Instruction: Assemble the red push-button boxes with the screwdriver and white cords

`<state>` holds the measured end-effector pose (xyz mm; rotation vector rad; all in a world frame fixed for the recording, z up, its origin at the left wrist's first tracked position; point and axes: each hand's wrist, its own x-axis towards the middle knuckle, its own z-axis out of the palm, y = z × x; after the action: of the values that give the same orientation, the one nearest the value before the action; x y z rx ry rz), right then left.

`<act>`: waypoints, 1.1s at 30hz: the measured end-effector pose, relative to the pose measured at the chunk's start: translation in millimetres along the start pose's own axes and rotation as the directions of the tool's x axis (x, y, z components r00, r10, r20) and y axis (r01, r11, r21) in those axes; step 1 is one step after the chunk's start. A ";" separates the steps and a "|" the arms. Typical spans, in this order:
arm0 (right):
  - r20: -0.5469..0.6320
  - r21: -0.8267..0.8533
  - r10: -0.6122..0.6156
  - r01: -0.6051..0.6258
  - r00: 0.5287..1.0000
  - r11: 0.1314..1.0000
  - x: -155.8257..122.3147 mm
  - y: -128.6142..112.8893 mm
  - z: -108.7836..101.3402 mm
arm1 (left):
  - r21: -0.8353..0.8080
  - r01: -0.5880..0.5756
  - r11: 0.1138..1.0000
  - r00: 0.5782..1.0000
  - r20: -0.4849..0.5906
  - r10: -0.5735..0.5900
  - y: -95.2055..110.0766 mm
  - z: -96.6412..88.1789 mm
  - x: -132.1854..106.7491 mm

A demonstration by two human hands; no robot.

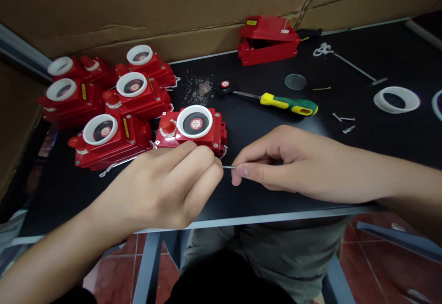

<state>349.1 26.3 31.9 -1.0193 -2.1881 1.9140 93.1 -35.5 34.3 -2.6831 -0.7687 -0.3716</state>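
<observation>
Between my two hands runs a thin metal rod [229, 167], only a short length of it showing. My left hand [176, 182] is closed around one side of it, back of the hand upward, so whatever else lies in that fist is hidden. With thumb and fingertips, my right hand [293, 166] pinches the other end. Just beyond my left knuckles sits a red call-point box [217, 133] with a white ring, a round dark window and a red button. My left hand overlaps its near edge; I cannot tell whether they touch.
Several similar red boxes [117, 133] crowd the left. Behind lie debris [200, 90], a yellow-green screwdriver [288, 103] and an ajar red box [269, 41]. Rightward are a glass disc [295, 81], a T-shaped metal rod with chain [359, 69], screws [343, 118] and a white ring [410, 99].
</observation>
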 end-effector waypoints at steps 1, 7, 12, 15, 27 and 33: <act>-0.006 0.001 -0.004 0.004 1.000 1.000 -0.1 0.0 -0.2 | -0.001 0.008 1.000 1.000 0.002 -0.008 -0.4 0.5 -0.7; -0.020 -0.014 -0.057 0.056 0.998 0.998 -1.2 0.0 -1.6 | -0.032 0.048 0.998 0.999 -0.012 -0.048 -3.0 0.8 -4.1; -0.031 -0.105 -0.075 0.072 0.997 0.992 -0.3 -0.2 -0.7 | -0.099 0.127 0.987 0.991 -0.018 -0.130 -2.4 2.3 -4.5; -0.025 -0.127 -0.092 0.089 0.995 0.988 0.4 -0.3 -0.5 | -0.206 0.177 0.962 0.983 -0.004 -0.182 -2.7 7.1 -4.0; 0.017 -0.119 -0.103 0.104 0.995 0.987 -0.7 -4.2 -0.6 | -0.504 0.258 0.824 0.956 0.012 -0.292 -7.9 19.7 -1.8; 0.007 -0.207 -0.139 0.137 0.990 0.969 -2.5 -1.1 0.7 | -0.559 0.286 0.778 0.947 0.040 -0.320 -7.1 21.0 -1.3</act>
<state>350.2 24.5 33.6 -0.8699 -2.4235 1.6497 91.4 -22.5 16.4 -3.0518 -1.2473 -0.8754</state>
